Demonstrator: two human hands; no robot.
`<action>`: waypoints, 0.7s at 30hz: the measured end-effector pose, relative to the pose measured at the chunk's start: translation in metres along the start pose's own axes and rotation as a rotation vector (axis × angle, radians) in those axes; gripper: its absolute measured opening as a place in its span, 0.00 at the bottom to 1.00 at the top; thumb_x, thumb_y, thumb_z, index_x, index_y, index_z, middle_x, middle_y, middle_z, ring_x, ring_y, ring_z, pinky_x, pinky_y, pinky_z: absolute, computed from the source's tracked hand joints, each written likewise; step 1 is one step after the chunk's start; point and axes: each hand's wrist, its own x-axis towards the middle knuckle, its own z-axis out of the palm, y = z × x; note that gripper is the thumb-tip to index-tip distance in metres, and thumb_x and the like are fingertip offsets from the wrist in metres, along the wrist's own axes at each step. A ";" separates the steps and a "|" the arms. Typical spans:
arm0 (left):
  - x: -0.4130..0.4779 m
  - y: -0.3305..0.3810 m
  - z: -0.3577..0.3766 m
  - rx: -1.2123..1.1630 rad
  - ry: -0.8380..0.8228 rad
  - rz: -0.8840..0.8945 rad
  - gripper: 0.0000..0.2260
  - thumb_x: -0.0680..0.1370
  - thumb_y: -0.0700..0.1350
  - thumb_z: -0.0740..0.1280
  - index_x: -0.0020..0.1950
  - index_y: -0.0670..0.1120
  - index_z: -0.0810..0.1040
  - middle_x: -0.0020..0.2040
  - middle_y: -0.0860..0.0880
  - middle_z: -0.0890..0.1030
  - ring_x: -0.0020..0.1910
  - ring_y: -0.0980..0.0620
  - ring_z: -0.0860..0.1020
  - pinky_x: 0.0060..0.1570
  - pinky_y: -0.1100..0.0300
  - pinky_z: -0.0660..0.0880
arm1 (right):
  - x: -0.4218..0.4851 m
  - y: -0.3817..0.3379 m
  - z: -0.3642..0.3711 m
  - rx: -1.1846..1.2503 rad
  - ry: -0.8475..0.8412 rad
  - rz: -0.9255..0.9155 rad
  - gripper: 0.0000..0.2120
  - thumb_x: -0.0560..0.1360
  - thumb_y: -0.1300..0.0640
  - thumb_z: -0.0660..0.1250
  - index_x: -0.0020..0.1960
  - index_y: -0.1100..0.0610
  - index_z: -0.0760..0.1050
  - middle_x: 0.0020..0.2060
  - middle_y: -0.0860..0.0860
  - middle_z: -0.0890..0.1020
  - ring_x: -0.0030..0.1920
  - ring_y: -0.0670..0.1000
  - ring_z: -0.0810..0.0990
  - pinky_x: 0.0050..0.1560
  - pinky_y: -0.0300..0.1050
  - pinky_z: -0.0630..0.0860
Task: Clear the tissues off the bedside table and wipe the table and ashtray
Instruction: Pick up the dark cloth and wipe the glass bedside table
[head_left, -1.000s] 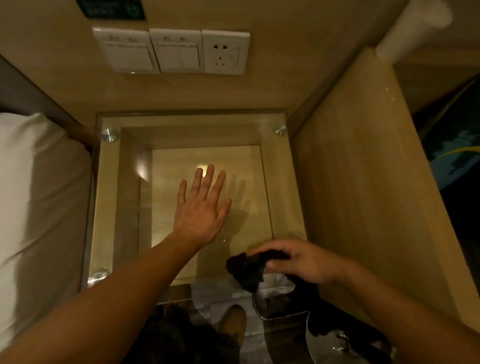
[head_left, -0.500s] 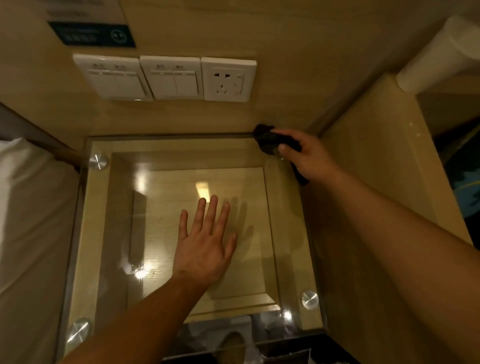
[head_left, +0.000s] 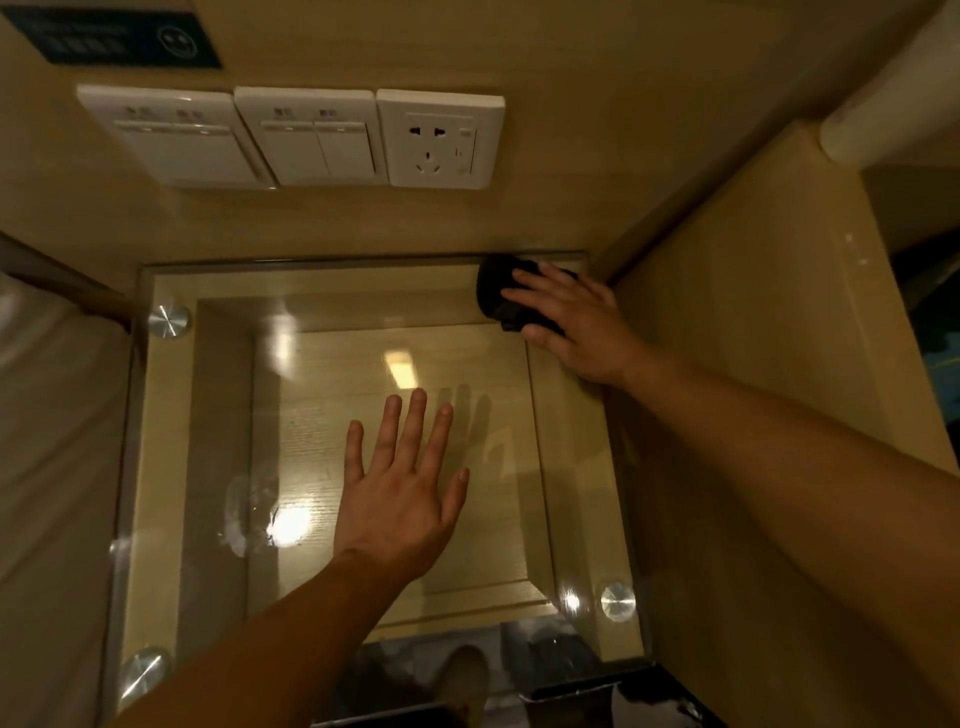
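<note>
Counter (head_left: 166, 467) glass by the bed has both hands on it. The right hand (head_left: 576, 327) lies at the far right corner with its fingers nearly straight, pressing a dark cloth (head_left: 493, 296) down on the glass. It sits close against the back wall and the wooden side panel (head_left: 753, 364), and the thumb runs along the cloth's near edge. The left hand (head_left: 400, 499) rests flat and spread on the middle of the glass, holding nothing. A whitish smear (head_left: 249, 509) shows on the glass just left of that hand. Round metal studs (head_left: 168, 320) sit at the corners. On the wall above are two switch plates (head_left: 176, 137) and a socket (head_left: 439, 137), and the bed (head_left: 52, 441) lies along the left side.
</note>
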 end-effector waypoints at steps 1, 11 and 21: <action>0.000 0.000 -0.001 -0.004 0.004 0.002 0.31 0.84 0.65 0.41 0.83 0.55 0.34 0.83 0.50 0.32 0.81 0.49 0.30 0.79 0.39 0.33 | -0.005 -0.001 0.002 -0.002 -0.009 -0.007 0.24 0.83 0.42 0.57 0.79 0.39 0.61 0.81 0.41 0.59 0.82 0.46 0.50 0.76 0.54 0.47; -0.002 0.002 -0.002 0.026 0.031 -0.007 0.31 0.84 0.64 0.41 0.84 0.54 0.37 0.84 0.49 0.36 0.83 0.47 0.35 0.80 0.38 0.38 | -0.075 -0.024 0.033 -0.004 -0.007 -0.051 0.25 0.81 0.39 0.53 0.78 0.39 0.63 0.80 0.41 0.62 0.82 0.47 0.52 0.76 0.52 0.47; -0.005 0.002 0.002 0.034 0.086 -0.004 0.31 0.84 0.65 0.40 0.84 0.54 0.42 0.85 0.48 0.43 0.84 0.47 0.39 0.80 0.37 0.41 | -0.167 -0.052 0.067 0.055 -0.027 -0.059 0.25 0.81 0.39 0.55 0.77 0.39 0.64 0.80 0.40 0.62 0.82 0.45 0.50 0.77 0.54 0.47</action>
